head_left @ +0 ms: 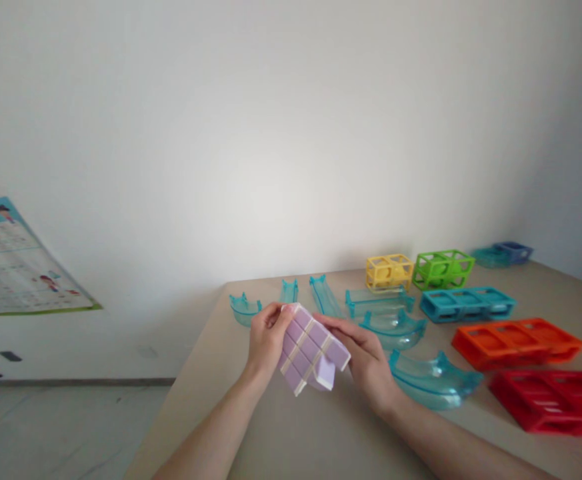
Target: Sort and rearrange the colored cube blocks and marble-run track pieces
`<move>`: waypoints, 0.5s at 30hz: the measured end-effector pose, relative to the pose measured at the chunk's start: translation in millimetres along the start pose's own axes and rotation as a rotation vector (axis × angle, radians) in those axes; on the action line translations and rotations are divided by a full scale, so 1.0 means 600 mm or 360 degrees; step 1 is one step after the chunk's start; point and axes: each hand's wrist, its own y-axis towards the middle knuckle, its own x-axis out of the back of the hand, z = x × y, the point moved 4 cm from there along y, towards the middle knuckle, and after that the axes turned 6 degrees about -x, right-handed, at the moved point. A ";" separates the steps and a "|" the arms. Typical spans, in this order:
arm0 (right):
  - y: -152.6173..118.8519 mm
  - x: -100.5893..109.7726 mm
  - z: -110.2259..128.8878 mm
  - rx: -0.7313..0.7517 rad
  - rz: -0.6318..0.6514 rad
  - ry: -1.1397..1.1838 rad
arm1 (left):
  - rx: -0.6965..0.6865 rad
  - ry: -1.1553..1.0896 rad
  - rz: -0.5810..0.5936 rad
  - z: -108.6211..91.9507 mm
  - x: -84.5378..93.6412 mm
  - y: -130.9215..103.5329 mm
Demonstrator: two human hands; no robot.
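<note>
A light purple block piece (305, 347) with pale cream bands is held up above the table, tilted. It is made of several cube-like sections, and one section juts out at its lower right. My left hand (267, 339) grips its upper left edge, with the thumb on the near face. On the other side, my right hand (363, 357) holds the upper right edge, its fingers partly behind the piece. Closest to my right hand are clear teal curved pieces (433, 383) lying on the table.
Teal track pieces (325, 297) lie behind the hands on the beige table (201, 360). Farther right are yellow (389, 272), green (443, 269), blue (468, 305), orange (518, 341) and red (555, 400) frames. A wall stands behind; a poster (21, 267) hangs left.
</note>
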 end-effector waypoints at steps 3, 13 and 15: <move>-0.006 -0.008 -0.013 -0.0191 0.0066 0.0100 | 0.0034 0.0015 -0.0128 0.003 0.016 0.012; -0.004 -0.039 -0.035 -0.0372 0.0089 0.0391 | 0.0500 -0.1446 0.0052 -0.019 -0.003 0.000; -0.003 -0.041 -0.037 -0.0380 0.0133 0.0451 | 0.0623 -0.1554 0.0374 -0.017 -0.021 -0.013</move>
